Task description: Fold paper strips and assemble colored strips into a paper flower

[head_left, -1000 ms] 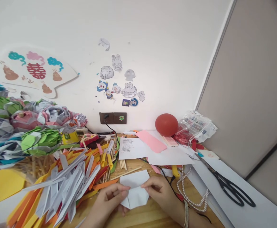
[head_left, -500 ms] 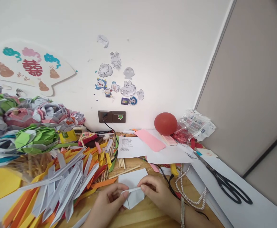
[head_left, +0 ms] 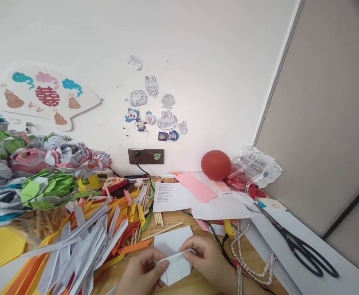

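A pale white sheet of paper (head_left: 173, 239) with a folded edge lies low in the middle of the head view. My left hand (head_left: 145, 268) pinches the fold's left end between thumb and fingers. At the fold's right end, my right hand (head_left: 202, 256) grips the paper the same way, its wrist circled by a beaded bracelet. The front flap of the paper hangs down between both hands, over the wooden table (head_left: 182, 289). Parts of the fingers behind the paper are hidden.
Folded white strips (head_left: 87, 246) and orange ones pile up at left, below paper flowers (head_left: 47, 188). Thin sticks (head_left: 162, 230) lie behind the paper. Black scissors (head_left: 302, 246), a bead string (head_left: 253, 270) and a yellow-handled tool (head_left: 228, 228) are at right; a red balloon (head_left: 216, 164) sits behind.
The view has tilted, so everything appears slightly lower. Both hands keep their hold on the paper, and its front flap now faces the camera more broadly.
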`<state>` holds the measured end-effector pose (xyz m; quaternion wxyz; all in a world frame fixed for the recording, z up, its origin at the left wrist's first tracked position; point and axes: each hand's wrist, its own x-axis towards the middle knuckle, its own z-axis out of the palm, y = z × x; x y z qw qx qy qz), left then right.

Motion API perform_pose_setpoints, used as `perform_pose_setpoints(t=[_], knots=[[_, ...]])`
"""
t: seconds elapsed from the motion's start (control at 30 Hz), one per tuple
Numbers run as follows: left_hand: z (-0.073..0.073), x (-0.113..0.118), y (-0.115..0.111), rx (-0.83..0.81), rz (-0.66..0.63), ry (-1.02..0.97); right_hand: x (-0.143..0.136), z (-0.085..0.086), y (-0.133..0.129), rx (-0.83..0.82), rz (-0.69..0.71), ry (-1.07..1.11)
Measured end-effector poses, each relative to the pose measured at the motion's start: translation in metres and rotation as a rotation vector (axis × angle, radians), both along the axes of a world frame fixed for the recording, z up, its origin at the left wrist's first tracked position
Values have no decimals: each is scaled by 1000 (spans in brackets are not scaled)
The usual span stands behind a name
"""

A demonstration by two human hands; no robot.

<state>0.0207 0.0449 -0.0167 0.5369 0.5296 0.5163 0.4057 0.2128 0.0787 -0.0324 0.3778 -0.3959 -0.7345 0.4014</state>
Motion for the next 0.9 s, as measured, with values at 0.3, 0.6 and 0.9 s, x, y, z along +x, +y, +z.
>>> perform_pose_setpoints(t=[0.3,0.6,0.9], knots=[[12,4,-6,5,-72,55,-3,16,-8,2,-10,-48],[12,4,-7,91,-53,201,-4,15,-6,-20,11,-90],[17,6,-5,13,-33,193,-3,13,-4,-19,20,-89]])
